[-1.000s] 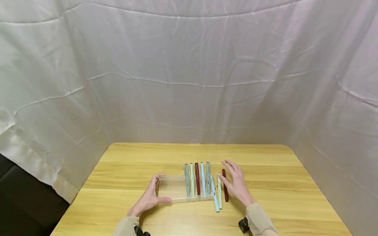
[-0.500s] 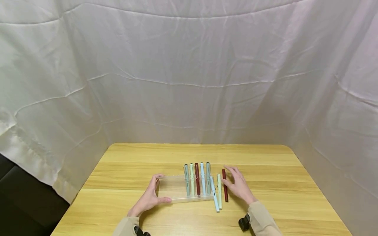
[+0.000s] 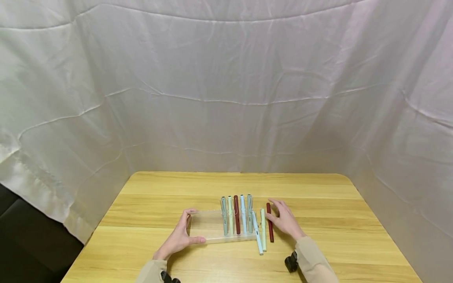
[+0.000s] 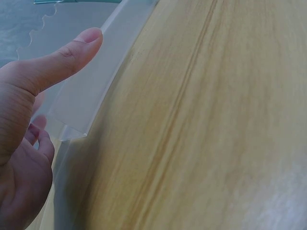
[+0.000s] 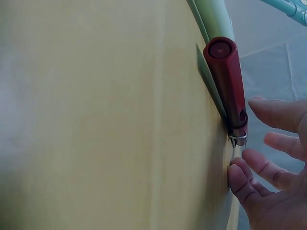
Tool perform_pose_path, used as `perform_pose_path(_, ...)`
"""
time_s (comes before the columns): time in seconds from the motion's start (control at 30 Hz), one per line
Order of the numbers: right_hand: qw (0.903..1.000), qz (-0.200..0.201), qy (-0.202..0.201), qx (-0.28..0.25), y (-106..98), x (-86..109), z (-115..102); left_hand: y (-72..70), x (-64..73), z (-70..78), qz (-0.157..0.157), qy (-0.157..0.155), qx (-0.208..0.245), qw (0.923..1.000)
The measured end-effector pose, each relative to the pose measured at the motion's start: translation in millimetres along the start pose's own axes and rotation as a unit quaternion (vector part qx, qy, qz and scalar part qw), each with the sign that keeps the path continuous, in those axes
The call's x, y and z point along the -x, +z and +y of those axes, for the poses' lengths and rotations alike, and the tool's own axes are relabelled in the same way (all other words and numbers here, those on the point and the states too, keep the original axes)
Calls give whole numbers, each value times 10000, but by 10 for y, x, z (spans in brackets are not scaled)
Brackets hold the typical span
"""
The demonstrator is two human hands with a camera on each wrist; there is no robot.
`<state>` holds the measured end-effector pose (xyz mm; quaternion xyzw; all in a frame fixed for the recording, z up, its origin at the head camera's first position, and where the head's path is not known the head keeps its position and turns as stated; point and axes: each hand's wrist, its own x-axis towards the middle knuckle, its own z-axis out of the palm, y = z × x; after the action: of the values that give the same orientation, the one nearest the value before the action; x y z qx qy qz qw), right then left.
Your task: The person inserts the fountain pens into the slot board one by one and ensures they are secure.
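Note:
My left hand (image 3: pixel 178 235) grips the left end of a clear plastic pen tray (image 3: pixel 207 225), its thumb (image 4: pixel 72 57) along the front wall and fingers at the back edge. The notched rim shows in the left wrist view. Across the tray's right half lie several capped pens, among them a dark red one (image 3: pixel 236 220). Right of it, my right hand (image 3: pixel 287 225) hovers around a loose dark red pen (image 3: pixel 270 226). In the right wrist view, thumb and fingertips are spread beside that pen (image 5: pixel 228 81), near its clip end, with gaps between.
Left of the loose red pen lie a pale green pen (image 3: pixel 263 232) and a light blue pen (image 3: pixel 258 236), the latter slanting against the tray's right end. A wooden table (image 3: pixel 159 196) bears everything, with pale curtains (image 3: pixel 226 118) hanging behind and at both sides.
My right hand has come down and slightly right to the loose dark red pen, its fingers now more curved. The left hand and tray stay in place.

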<state>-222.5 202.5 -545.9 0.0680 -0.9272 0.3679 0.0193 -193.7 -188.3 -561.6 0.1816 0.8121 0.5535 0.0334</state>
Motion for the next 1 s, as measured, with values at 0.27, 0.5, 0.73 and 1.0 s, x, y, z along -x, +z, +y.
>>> perform_pose_path(0.27,9997,-175,55,167,-7,-83,-35,-1,-7,-15,-7,-64,45,10000)
perform_pose_path(0.5,9988,-441,149,167,-5,-156,-55,4,-9,-18,17,-107,62,9999)
perform_pose_path(0.73,9960,-738,509,28,-1,-197,-50,4,-9,1,-32,-241,174,9996)
perform_pose_path(1.0,9963,-701,485,84,5,-219,-46,3,-10,-10,11,-113,88,9999)
